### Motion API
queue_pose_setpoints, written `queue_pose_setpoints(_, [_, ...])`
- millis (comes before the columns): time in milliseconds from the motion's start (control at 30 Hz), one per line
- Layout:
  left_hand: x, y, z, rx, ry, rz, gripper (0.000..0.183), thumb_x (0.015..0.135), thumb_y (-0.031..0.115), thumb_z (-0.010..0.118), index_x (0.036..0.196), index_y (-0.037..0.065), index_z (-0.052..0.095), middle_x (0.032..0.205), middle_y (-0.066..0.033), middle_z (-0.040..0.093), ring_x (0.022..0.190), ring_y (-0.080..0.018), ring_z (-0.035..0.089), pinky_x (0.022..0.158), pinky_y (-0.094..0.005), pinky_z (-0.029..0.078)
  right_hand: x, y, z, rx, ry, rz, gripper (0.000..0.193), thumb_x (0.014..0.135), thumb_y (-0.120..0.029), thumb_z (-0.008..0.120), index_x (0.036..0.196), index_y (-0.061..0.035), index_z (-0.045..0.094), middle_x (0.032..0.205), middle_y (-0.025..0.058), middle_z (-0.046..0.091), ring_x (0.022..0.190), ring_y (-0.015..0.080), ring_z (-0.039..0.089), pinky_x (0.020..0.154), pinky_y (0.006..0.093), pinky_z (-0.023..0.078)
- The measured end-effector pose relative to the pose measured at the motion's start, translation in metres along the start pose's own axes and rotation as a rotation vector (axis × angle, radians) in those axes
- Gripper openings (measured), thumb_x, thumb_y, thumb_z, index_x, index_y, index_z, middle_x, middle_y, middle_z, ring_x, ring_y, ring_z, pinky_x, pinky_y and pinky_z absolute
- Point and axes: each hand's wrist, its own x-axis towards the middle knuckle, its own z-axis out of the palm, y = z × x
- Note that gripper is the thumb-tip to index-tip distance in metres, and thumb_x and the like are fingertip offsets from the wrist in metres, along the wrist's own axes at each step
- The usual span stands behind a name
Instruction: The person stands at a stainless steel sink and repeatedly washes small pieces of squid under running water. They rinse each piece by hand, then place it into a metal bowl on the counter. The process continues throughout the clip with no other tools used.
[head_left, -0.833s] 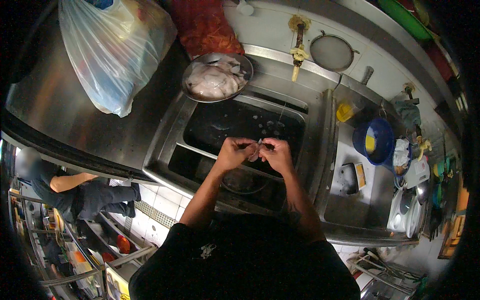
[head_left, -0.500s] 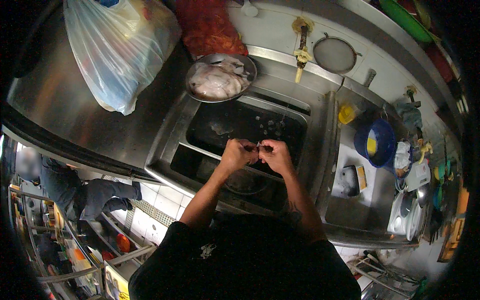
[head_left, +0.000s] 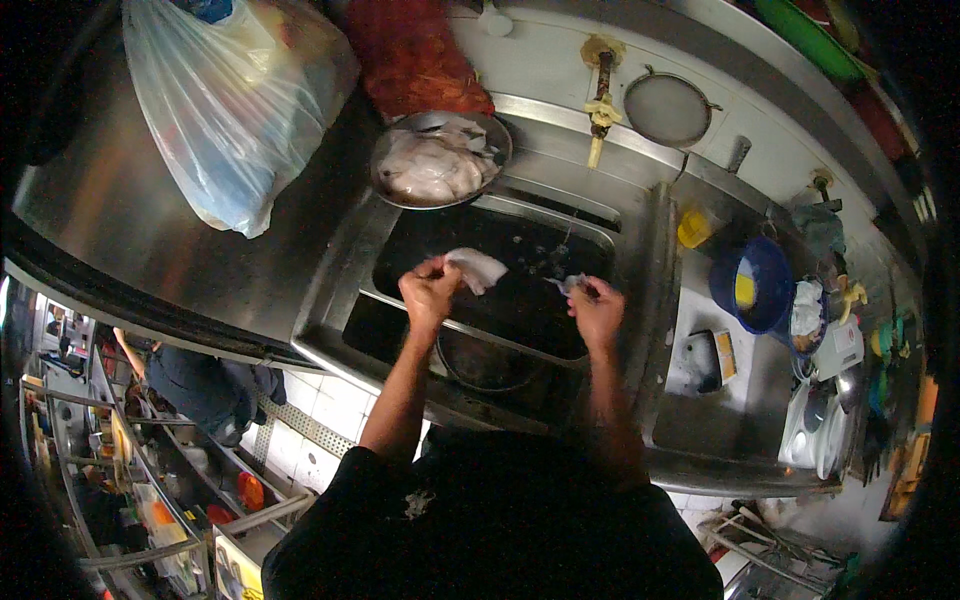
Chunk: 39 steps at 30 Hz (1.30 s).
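Note:
My left hand [head_left: 430, 292] is closed on the edge of a pale, floppy piece of squid [head_left: 478, 270], held above the dark tray of water [head_left: 420, 235] in the sink. To its right, my right hand [head_left: 596, 308] pinches a small whitish, translucent scrap [head_left: 570, 284], partly hidden by the fingers and blurred. A gap separates the two hands. At the far left edge of the sink stands a round metal bowl [head_left: 379, 172] heaped with similar pale, wet squid [head_left: 440, 163]. Small whitish bits [head_left: 530, 262] float in the tray's water.
A tap [head_left: 600, 115] and a round strainer [head_left: 668, 108] are at the back wall. A bulging plastic bag [head_left: 245, 110] and a red mesh sack [head_left: 415, 60] stand left. Right, a second basin holds a blue bucket [head_left: 775, 305]. Another person [head_left: 205, 385] is at lower left.
My hands were together over the tray and have moved apart, left hand leftward and right hand rightward. The piece of squid now shows in my left hand. The other person has shifted.

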Motion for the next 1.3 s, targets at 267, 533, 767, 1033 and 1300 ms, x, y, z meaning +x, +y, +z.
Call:
queue_pose_setpoints(267, [0.125, 0.026, -0.032, -0.305, -0.298, -0.034, 0.017, 0.092, 0.013, 0.053, 0.092, -0.001, 0.061, 0.084, -0.0052, 0.061, 0.073, -0.0121, 0.059, 0.066, -0.0285, 0.053, -0.039, 0.093, -0.034, -0.546, -0.900, -0.174, 0.014, 0.082, -0.011, 0.062, 0.090, -0.0003, 0.064, 0.078, 0.0084, 0.065, 0.067, 0.0113, 0.058, 0.063, 0.0295, 0.049])
queue_pose_setpoints(533, [0.111, 0.068, 0.008, -0.350, -0.370, -0.264, 0.018, 0.096, 0.016, 0.047, 0.105, 0.001, 0.050, 0.093, -0.0045, 0.053, 0.081, -0.0164, 0.058, 0.078, -0.0356, 0.055, -0.077, 0.088, 0.022, -0.918, -1.059, -0.581, 0.023, 0.082, -0.027, 0.062, 0.074, -0.0052, 0.062, 0.078, 0.0091, 0.066, 0.065, 0.0268, 0.059, 0.067, 0.0380, 0.049])
queue_pose_setpoints(767, [0.057, -0.034, 0.047, -0.353, -0.507, -0.422, 0.020, 0.093, 0.018, 0.050, 0.105, 0.002, 0.051, 0.097, -0.0068, 0.057, 0.085, -0.0149, 0.057, 0.076, -0.0284, 0.051, -0.033, -0.008, 0.045, -0.271, -0.172, -0.381, 0.015, 0.078, -0.014, 0.072, 0.084, -0.0001, 0.067, 0.067, 0.0120, 0.062, 0.061, 0.0169, 0.062, 0.055, 0.0302, 0.048])
queue_pose_setpoints(1033, [-0.019, 0.003, 0.076, -0.277, -0.531, -0.236, 0.016, 0.098, 0.017, 0.043, 0.101, 0.002, 0.047, 0.093, -0.0055, 0.056, 0.085, -0.0106, 0.055, 0.073, -0.0248, 0.048, -0.002, -0.001, 0.053, -0.013, 0.027, -0.379, 0.020, 0.078, -0.001, 0.070, 0.098, 0.0029, 0.067, 0.090, 0.0124, 0.067, 0.073, 0.0154, 0.065, 0.066, 0.0253, 0.054])
queue_pose_setpoints(1300, [-0.027, -0.007, 0.069, -0.504, -0.411, -0.321, 0.014, 0.096, 0.023, 0.050, 0.096, 0.009, 0.051, 0.083, 0.0013, 0.056, 0.072, -0.0065, 0.050, 0.063, -0.0229, 0.043, -0.002, 0.016, 0.050, 0.182, -0.124, -0.190, 0.023, 0.080, 0.000, 0.067, 0.103, 0.0038, 0.065, 0.095, 0.0126, 0.067, 0.080, 0.0154, 0.065, 0.071, 0.0264, 0.055])
